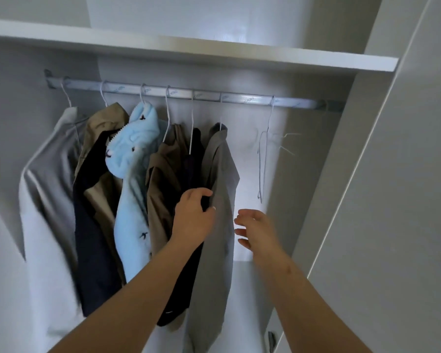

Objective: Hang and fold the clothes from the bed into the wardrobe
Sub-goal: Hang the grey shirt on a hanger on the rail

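Left hand (194, 215) pinches the front edge of the grey shirt (223, 179) hanging on the rail (214, 96); right hand (256, 230) hovers just beside it, fingers loosely spread, holding nothing.

One rail (189, 95), seven hanger hooks (103, 94) over the rail, six bearing clothes (49, 174), one grey shirt (222, 189) among them, one shelf (189, 50) above the rail, one left hand (192, 217) and one right hand (256, 229) below the rail
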A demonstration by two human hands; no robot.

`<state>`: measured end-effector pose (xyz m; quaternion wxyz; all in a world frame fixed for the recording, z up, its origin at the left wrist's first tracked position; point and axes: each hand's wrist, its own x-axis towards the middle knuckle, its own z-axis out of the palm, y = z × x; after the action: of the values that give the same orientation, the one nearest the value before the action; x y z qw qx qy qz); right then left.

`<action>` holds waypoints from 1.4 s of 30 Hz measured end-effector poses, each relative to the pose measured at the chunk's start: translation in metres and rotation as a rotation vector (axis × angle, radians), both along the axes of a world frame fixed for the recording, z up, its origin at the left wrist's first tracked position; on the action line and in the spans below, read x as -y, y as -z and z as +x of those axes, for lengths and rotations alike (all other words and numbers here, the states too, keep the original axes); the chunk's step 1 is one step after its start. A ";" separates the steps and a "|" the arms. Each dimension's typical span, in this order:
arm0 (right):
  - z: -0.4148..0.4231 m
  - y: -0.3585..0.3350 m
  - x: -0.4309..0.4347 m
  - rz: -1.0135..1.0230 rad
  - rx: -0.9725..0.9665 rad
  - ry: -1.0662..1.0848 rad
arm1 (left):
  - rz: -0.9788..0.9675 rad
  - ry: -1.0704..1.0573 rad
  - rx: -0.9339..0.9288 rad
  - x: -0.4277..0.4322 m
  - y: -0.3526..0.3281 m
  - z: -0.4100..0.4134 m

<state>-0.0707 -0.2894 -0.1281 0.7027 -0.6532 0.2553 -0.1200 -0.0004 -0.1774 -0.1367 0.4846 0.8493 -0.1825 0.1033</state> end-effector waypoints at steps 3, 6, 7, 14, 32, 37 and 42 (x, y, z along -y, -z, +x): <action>-0.029 0.017 -0.012 0.021 -0.043 0.007 | -0.002 0.025 -0.072 -0.011 0.015 -0.034; -0.057 0.034 -0.027 0.037 -0.087 0.025 | -0.040 0.036 -0.153 -0.022 0.034 -0.061; -0.067 0.039 -0.030 0.045 -0.096 0.044 | -0.059 0.046 -0.192 -0.025 0.040 -0.069; -0.133 0.064 -0.066 0.100 -0.103 0.167 | -0.081 0.182 -0.378 -0.047 0.065 -0.122; -0.392 0.159 -0.252 0.335 -0.316 0.740 | 0.345 0.748 -0.614 -0.174 0.143 -0.343; -0.486 0.161 -0.281 0.377 -0.282 0.951 | 0.445 0.964 -0.558 -0.176 0.148 -0.430; -0.607 0.162 -0.326 0.396 -0.261 1.180 | 0.509 1.203 -0.533 -0.183 0.151 -0.551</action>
<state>-0.6781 0.0366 -0.2900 0.5888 -0.2697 0.6731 -0.3571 -0.5516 0.0054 -0.2880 0.2721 0.6843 -0.5139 -0.4400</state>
